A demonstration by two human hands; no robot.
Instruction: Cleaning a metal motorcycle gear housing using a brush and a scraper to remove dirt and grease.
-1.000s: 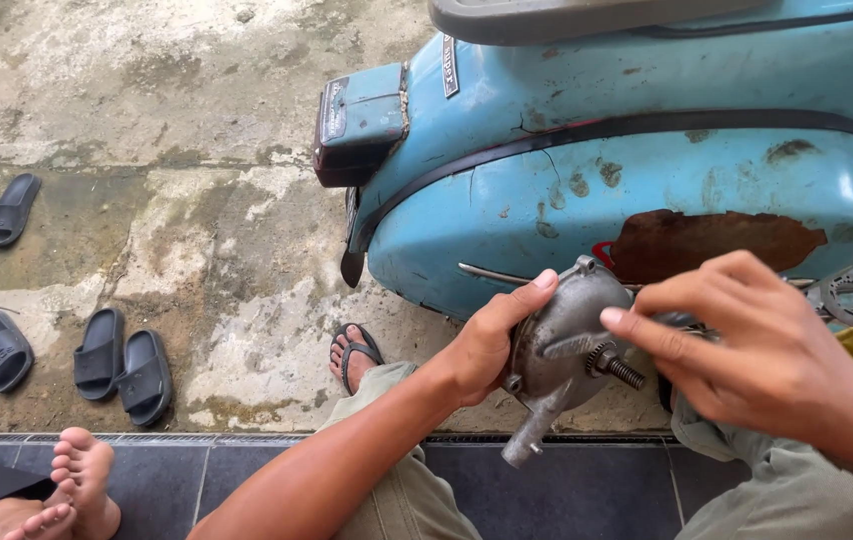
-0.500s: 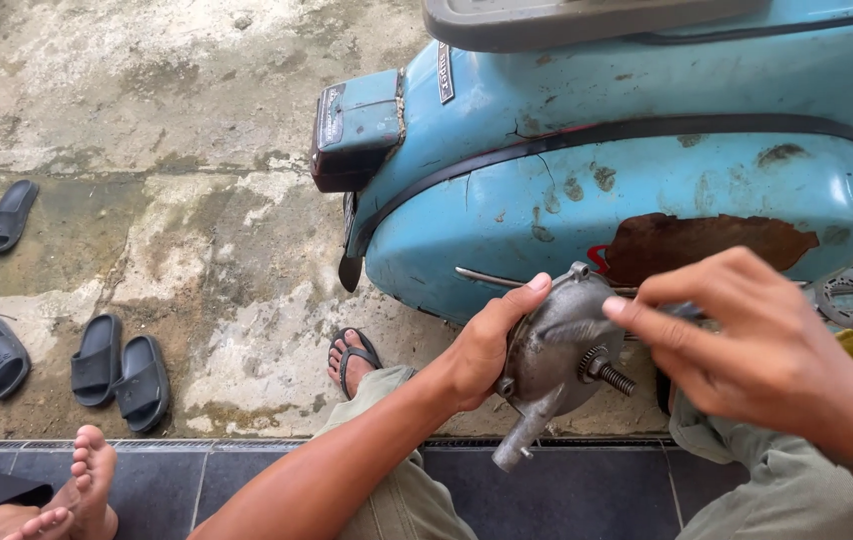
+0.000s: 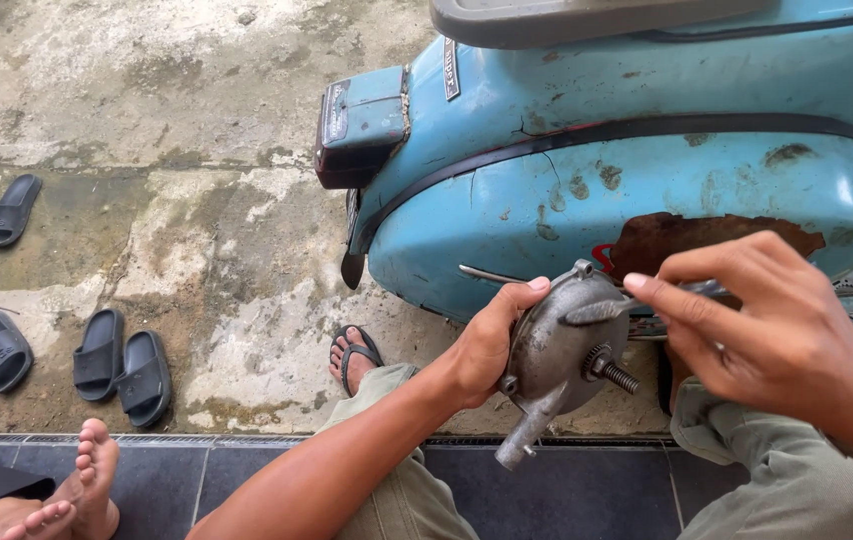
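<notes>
Left hand (image 3: pixel 482 345) grip clamped on grey metal housing (image 3: pixel 562 350), right hand (image 3: pixel 782 345) fingers apart

Round housing (image 3: pixel 557 350) in left hand (image 3: pixel 487 345): dull grey cast metal, matt and grimy, with a threaded steel stud (image 3: pixel 615 372) on its face. Scooter body (image 3: pixel 627 170): glossy light-blue painted metal, chipped and scratched, with a rough brown rust patch (image 3: pixel 687 240) and a black rubber trim strip (image 3: pixel 647 130). Ground (image 3: pixel 147 120): rough, stained concrete carrying matt black rubber sandals (image 3: pixel 122 365); dark smooth tiles (image 3: pixel 587 490) along its near edge; trousers (image 3: pixel 777 480) of soft olive cloth.
</notes>
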